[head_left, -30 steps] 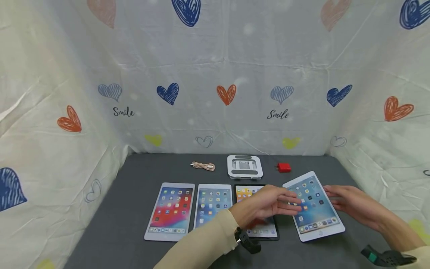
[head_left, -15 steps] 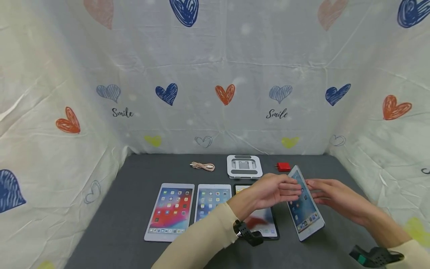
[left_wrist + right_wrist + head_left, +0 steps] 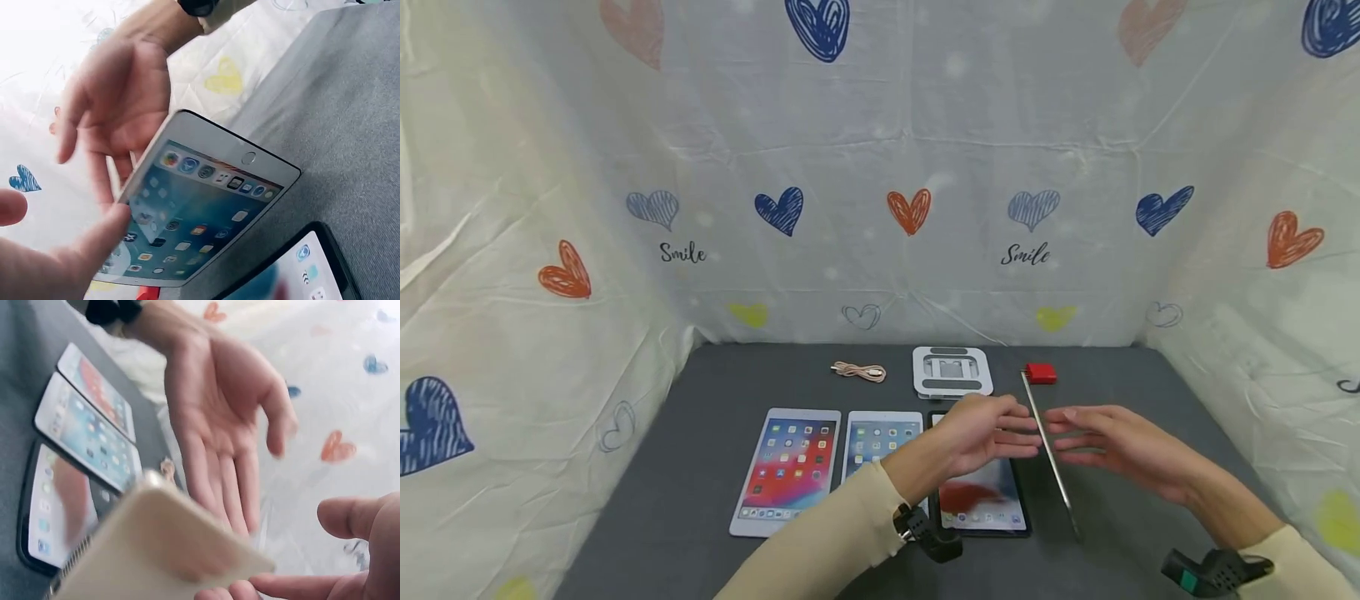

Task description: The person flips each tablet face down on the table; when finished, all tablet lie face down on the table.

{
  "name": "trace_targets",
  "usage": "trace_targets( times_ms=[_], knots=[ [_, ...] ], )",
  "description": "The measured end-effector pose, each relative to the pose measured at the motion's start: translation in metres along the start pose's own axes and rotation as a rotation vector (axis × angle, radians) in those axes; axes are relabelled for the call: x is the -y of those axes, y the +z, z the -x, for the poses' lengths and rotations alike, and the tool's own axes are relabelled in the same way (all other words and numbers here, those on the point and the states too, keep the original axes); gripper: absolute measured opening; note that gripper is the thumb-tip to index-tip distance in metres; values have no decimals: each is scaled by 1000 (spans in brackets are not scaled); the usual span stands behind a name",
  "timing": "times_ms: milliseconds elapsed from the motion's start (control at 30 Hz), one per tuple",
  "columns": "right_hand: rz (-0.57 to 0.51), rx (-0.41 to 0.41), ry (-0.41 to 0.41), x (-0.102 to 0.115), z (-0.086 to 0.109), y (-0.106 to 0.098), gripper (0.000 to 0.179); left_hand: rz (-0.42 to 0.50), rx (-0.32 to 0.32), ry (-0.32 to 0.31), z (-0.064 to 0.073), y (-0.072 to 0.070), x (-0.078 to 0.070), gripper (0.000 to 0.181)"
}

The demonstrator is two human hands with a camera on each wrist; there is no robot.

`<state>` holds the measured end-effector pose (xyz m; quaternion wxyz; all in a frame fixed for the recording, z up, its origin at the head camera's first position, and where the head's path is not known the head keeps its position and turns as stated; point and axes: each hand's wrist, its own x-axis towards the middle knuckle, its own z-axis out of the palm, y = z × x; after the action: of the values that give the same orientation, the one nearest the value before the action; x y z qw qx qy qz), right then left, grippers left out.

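Note:
A white tablet with a home button stands almost upright and edge-on to the head camera, between both hands. In the left wrist view its lit screen faces the left hand, and in the right wrist view its plain gold back shows. Straight fingers of the left hand lie along the screen side near the upper edge. On the back side, the right hand has its extended fingertips right at the tablet. Neither hand curls round it. A black-framed tablet lies under the left forearm, partly covered.
Two more white tablets lie to the left, one with a red-and-blue screen and one with a blue screen. Along the back are a coiled cable, a silver folding stand and a red charger plug, close behind the upright tablet.
The tablet has turned from its screen facing the head camera to edge-on, swinging leftward. The right hand has moved left with it, and the left hand has drifted slightly left.

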<state>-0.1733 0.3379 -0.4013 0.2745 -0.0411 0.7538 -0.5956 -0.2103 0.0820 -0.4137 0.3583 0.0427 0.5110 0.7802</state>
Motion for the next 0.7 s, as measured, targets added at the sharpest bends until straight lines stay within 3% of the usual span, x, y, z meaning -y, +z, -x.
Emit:
trace_targets(
  times_ms=[200,433,700],
  knots=[
    [-86,15,62,-26,-5,-24,69,-28,-73,-31,7,-13,0,43],
    [-172,-95,222,-65,-2,-50,72,24,-111,-97,2,-22,20,49],
    [-250,-44,180,-81,8,-66,65,101,-135,-145,-14,-13,45,40]
  ],
)
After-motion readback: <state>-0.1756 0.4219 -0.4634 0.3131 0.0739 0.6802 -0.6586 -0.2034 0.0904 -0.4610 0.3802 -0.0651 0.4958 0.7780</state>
